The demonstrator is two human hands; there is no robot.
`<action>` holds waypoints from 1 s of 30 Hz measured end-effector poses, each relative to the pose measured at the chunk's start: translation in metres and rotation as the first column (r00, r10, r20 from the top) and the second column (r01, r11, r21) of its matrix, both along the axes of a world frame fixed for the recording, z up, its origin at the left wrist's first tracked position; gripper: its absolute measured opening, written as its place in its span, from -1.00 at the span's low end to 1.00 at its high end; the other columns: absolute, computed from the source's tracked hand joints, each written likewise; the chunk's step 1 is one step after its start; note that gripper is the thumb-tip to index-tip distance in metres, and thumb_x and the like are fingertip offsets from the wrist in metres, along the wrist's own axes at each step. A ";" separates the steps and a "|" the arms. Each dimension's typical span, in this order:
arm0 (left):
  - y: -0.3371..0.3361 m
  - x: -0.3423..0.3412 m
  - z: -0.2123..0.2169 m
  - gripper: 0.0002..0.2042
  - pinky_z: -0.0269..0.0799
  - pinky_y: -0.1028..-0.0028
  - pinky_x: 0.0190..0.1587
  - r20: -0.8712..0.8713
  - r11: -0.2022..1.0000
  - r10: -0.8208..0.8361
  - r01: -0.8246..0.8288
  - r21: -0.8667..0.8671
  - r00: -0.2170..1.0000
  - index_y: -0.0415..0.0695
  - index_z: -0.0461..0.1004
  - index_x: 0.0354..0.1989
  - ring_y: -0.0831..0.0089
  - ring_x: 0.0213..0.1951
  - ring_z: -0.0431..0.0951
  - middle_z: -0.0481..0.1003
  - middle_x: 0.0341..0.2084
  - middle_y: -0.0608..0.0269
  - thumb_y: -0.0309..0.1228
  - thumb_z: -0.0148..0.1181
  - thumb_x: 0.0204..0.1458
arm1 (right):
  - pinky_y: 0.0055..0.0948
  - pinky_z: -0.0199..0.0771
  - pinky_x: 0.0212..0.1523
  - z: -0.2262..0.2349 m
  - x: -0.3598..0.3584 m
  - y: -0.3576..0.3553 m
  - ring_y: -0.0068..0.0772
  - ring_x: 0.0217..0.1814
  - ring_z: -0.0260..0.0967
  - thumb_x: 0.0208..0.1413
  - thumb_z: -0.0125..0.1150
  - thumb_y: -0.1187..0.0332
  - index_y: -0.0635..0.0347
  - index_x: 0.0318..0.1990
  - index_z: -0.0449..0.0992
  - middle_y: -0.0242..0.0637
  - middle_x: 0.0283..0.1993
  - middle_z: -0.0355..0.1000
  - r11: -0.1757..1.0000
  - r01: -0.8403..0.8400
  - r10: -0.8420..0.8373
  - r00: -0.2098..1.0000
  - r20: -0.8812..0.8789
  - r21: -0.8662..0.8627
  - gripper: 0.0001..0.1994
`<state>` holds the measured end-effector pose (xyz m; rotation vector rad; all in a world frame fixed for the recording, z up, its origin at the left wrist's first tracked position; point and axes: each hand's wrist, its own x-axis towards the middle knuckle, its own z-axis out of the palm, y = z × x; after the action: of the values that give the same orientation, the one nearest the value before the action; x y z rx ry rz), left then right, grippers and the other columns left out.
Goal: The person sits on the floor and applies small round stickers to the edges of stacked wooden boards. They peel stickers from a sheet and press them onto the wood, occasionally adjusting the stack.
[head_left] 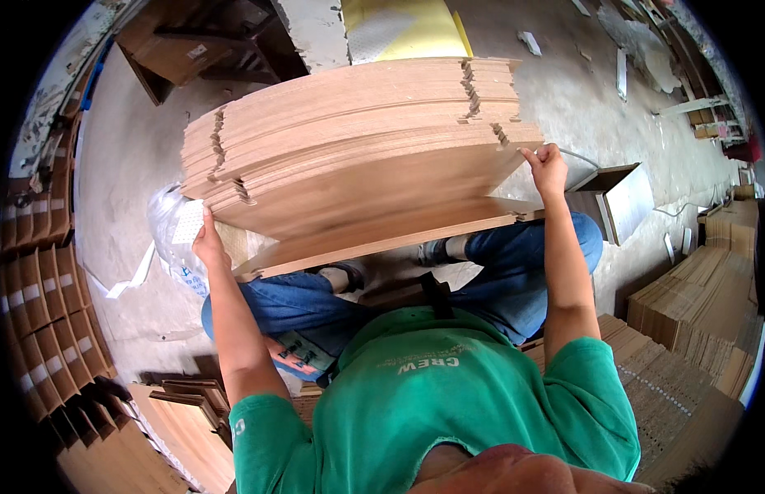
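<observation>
A thick stack of flat brown cardboard sheets (358,140) with notched edges is held up in front of me, above my knees in blue jeans. My left hand (208,243) grips the stack's lower left edge. On the right edge, my right hand (547,169) holds the stack with fingers curled over the top sheets. A thinner bunch of sheets (382,235) hangs a little apart below the main stack. I wear a green shirt and sit on more cardboard.
Stacked flat cardboard (703,305) lies at the right, folded boxes (45,280) line the left. A clear plastic bag (172,235) sits on the concrete floor by my left hand. An open small box (617,198) stands right of my knee. Yellow sheet (407,29) behind.
</observation>
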<state>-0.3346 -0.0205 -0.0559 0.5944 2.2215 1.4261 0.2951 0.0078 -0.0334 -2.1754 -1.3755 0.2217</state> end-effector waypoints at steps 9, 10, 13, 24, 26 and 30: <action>-0.011 -0.025 0.000 -0.58 0.27 0.55 -0.07 0.078 0.986 -0.166 0.166 0.006 0.983 -0.35 0.41 -0.08 0.46 -0.16 0.42 0.48 -0.21 0.14 -0.34 0.24 -0.10 | -0.67 0.23 -0.51 0.034 -0.008 0.000 -0.67 -0.51 0.24 -0.12 0.23 0.47 0.26 -0.31 0.36 -0.42 -0.50 0.38 0.984 -0.047 0.158 0.679 -0.717 0.172 -0.79; -0.014 -0.033 -0.003 -0.61 0.27 0.55 -0.08 0.066 0.979 -0.203 0.203 0.019 0.977 -0.34 0.41 -0.08 0.46 -0.17 0.42 0.48 -0.22 0.14 -0.41 0.22 -0.10 | -0.66 0.24 -0.50 0.038 -0.011 0.002 -0.66 -0.51 0.25 -0.12 0.22 0.48 0.26 -0.31 0.37 -0.42 -0.50 0.39 0.982 -0.062 0.171 0.684 -0.709 0.176 -0.80; -0.010 -0.033 0.020 -0.57 0.32 0.54 -0.18 0.056 0.941 -0.244 0.251 -0.229 0.968 -0.32 0.39 -0.05 0.45 -0.25 0.44 0.48 -0.24 0.11 -0.59 0.11 -0.22 | -0.64 0.29 -0.46 0.022 -0.002 0.005 -0.63 -0.50 0.29 -0.13 0.19 0.48 0.27 -0.30 0.37 -0.39 -0.49 0.41 0.978 -0.119 0.197 0.803 -0.562 0.172 -0.80; 0.005 -0.015 0.000 -0.42 0.31 0.49 -0.12 0.025 0.990 -0.080 0.082 -0.115 0.996 -0.43 0.47 -0.27 0.40 -0.26 0.45 0.50 -0.29 0.06 -0.03 0.31 -0.19 | -0.31 0.37 -0.39 -0.020 -0.015 0.007 -0.16 -0.46 0.35 -0.13 0.27 0.33 0.21 -0.47 0.33 -0.20 -0.55 0.38 0.972 -0.125 0.112 0.991 0.075 0.198 -0.78; -0.002 -0.008 0.000 -0.45 0.32 0.50 -0.12 0.015 0.997 -0.032 0.033 -0.070 0.999 -0.42 0.49 -0.30 0.42 -0.26 0.45 0.51 -0.30 0.08 -0.06 0.33 -0.20 | -0.25 0.35 -0.37 -0.010 -0.013 0.006 -0.12 -0.42 0.34 -0.12 0.27 0.26 0.21 -0.48 0.34 -0.20 -0.55 0.38 0.988 -0.111 0.063 0.927 0.370 0.110 -0.74; -0.008 -0.004 0.000 -0.51 0.31 0.51 -0.11 0.020 0.998 -0.062 0.062 -0.002 0.998 -0.40 0.50 -0.30 0.45 -0.25 0.45 0.51 -0.30 0.11 -0.14 0.35 -0.19 | -0.24 0.33 -0.28 0.007 -0.002 0.000 -0.10 -0.30 0.31 -0.11 0.25 0.22 0.20 -0.45 0.38 -0.19 -0.44 0.40 0.998 -0.011 0.019 0.991 0.135 -0.060 -0.75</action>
<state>-0.3386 -0.0282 -0.0557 0.6399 2.1703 1.3914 0.2931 0.0080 -0.0265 -2.2656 -1.4770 0.1233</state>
